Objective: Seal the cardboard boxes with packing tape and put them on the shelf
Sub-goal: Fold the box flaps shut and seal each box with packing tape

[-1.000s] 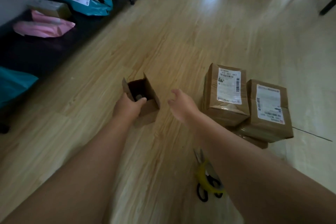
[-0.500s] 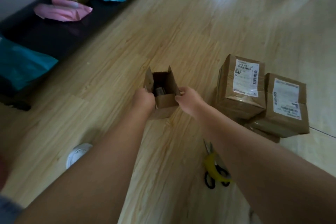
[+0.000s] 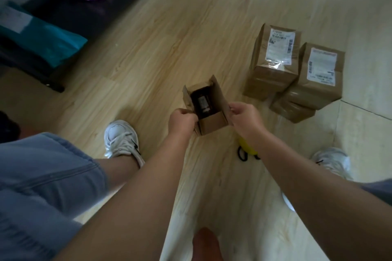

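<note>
Two hands work one small open box [image 3: 212, 122] on the wooden floor, well right of the dark low shelf [image 3: 84, 15]. The left hand [image 3: 182, 118] pinches the box's left flap and the right hand [image 3: 244, 116] pinches its right flap. Scissors [image 3: 247, 151] lie just under that wrist, with the sealed boxes [image 3: 275, 65] stacked further right. Flap-closing looks under way. Next, both flaps need folding flat and holding for tape. A second ago only the left hand held the box, which lay further from the feet.

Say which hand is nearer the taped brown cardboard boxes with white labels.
Right. The right hand pinches the flap of the small open cardboard box facing the taped boxes; the left hand pinches the opposite flap.
</note>
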`<control>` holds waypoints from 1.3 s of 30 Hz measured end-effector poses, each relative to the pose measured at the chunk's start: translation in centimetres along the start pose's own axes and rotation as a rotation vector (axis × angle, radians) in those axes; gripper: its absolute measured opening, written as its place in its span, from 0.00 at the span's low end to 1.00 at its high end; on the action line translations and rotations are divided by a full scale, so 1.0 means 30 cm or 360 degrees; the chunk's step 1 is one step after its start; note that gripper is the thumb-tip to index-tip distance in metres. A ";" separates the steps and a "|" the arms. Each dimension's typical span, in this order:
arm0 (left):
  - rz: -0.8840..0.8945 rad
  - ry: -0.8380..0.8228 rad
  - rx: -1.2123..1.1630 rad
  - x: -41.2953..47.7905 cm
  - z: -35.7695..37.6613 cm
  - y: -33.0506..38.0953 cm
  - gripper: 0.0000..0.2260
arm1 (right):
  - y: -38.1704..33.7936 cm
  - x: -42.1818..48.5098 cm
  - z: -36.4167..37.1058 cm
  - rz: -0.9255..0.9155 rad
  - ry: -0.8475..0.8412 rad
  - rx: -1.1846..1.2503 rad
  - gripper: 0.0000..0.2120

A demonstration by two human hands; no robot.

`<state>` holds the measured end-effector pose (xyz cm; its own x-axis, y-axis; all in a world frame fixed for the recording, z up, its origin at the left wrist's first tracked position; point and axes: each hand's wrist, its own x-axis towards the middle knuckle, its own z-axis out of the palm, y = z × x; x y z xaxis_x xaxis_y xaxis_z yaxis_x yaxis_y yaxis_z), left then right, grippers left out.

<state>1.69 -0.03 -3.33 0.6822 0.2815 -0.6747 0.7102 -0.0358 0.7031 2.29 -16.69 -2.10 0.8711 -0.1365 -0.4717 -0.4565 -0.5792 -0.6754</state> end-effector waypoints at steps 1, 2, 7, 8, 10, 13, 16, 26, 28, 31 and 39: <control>0.0001 -0.0028 0.0028 -0.022 -0.001 -0.033 0.11 | 0.020 -0.025 0.006 0.0004 -0.0019 -0.0028 0.15; 0.0004 -0.0056 0.0044 -0.034 -0.001 -0.062 0.10 | 0.035 -0.037 0.012 -0.0005 -0.0029 -0.0068 0.14; -0.0081 -0.0184 -0.0037 -0.070 -0.016 -0.125 0.14 | 0.069 -0.075 0.033 -0.0005 -0.0079 -0.0246 0.15; -0.0110 -0.0179 -0.0031 -0.061 -0.021 -0.127 0.18 | 0.077 -0.078 0.037 -0.0003 -0.0101 -0.0272 0.15; -0.0133 -0.0124 -0.0020 -0.043 -0.034 -0.132 0.19 | 0.099 -0.075 0.044 0.0004 -0.0129 -0.0299 0.16; -0.0040 -0.0026 -0.0006 -0.026 -0.046 -0.138 0.12 | 0.114 -0.064 0.043 0.0016 -0.0125 -0.0303 0.17; 0.0100 0.0034 -0.0007 -0.003 -0.054 -0.137 0.21 | 0.104 -0.065 0.033 0.0012 -0.0113 -0.0279 0.16; 0.0326 -0.0060 0.0246 0.030 -0.044 -0.116 0.14 | 0.118 -0.141 0.052 -0.0343 -0.0114 -0.0564 0.25; 0.0311 -0.0032 0.0210 0.032 -0.040 -0.118 0.14 | 0.125 -0.135 0.055 -0.0372 -0.0066 -0.0606 0.19; 0.0232 -0.0035 0.0105 0.032 -0.037 -0.114 0.12 | 0.131 -0.120 0.041 -0.0369 -0.0053 -0.0546 0.17; -0.0073 -0.0027 -0.0230 0.026 -0.058 -0.097 0.17 | 0.134 -0.083 0.030 0.0005 -0.0012 -0.0153 0.21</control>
<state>-0.15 1.95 -5.52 0.6531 0.2637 -0.7099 0.7092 0.1156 0.6955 -1.88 -17.95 -4.16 0.8681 -0.1327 -0.4784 -0.4397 -0.6530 -0.6166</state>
